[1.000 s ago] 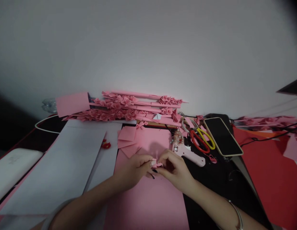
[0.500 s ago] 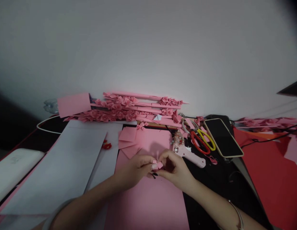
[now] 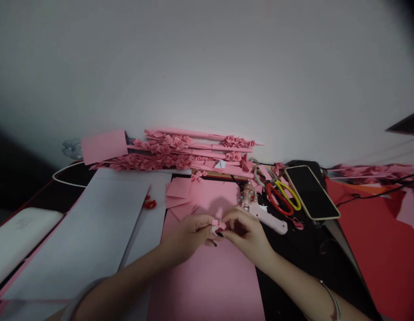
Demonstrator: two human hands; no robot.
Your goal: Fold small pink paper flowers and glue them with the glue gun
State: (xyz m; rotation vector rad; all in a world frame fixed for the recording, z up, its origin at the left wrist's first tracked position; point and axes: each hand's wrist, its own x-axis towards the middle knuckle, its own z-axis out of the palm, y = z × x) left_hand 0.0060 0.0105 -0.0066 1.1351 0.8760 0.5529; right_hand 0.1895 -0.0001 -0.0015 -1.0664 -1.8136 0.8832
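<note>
Between my two hands is a small folded pink paper flower (image 3: 216,223), held just above a large pink sheet (image 3: 207,285). My left hand (image 3: 190,234) pinches it from the left with thumb and fingers. From the right, the fingertips of my right hand (image 3: 245,234) close on its edge. Fingers hide part of the flower, so its full shape does not show. Several square pink papers (image 3: 178,189) lie beyond my left hand, with a small finished paper flower (image 3: 197,175) near them.
Pink paper flower stems (image 3: 166,154) are piled along the wall. Right of my hands lie a glue gun (image 3: 267,218), red-and-yellow-handled scissors (image 3: 280,198), a phone (image 3: 312,191) and red paper (image 3: 370,245). White sheets (image 3: 69,236) and a white power bank (image 3: 22,240) are on the left.
My right thumb and fingers have shifted slightly on the flower, and the right hand has moved a little left. The flower has turned slightly; the things around it stay put.
</note>
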